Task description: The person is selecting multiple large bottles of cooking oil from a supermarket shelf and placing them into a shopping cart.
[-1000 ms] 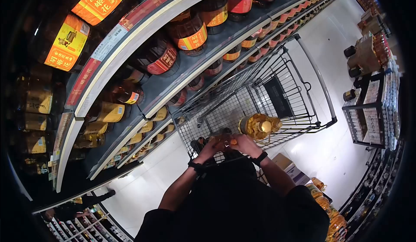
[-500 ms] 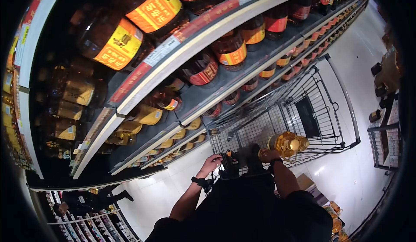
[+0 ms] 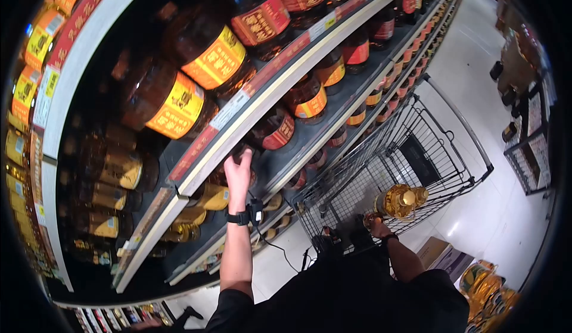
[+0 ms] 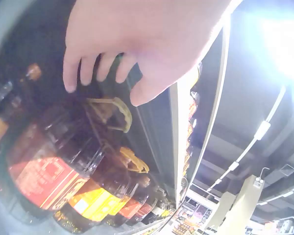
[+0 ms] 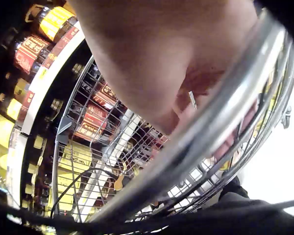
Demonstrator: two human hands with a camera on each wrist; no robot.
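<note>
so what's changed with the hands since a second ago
The left hand left the cart handle and rose to the shelf. Its fingers are now spread just short of a dark red-label bottle, holding nothing. The right hand stayed at the cart's near end, beside the yellow oil bottle still in the cart.

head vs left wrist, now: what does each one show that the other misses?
Head only: the cart, the yellow oil bottle inside it, and the right hand down at the cart's near end; its grip is unclear.
Left wrist only: the yellow handle of the bottle just under the fingers, and the ceiling light strip.
Both: the left hand, fingers relaxed, reaching in among the dark oil bottles on the shelf.
</note>
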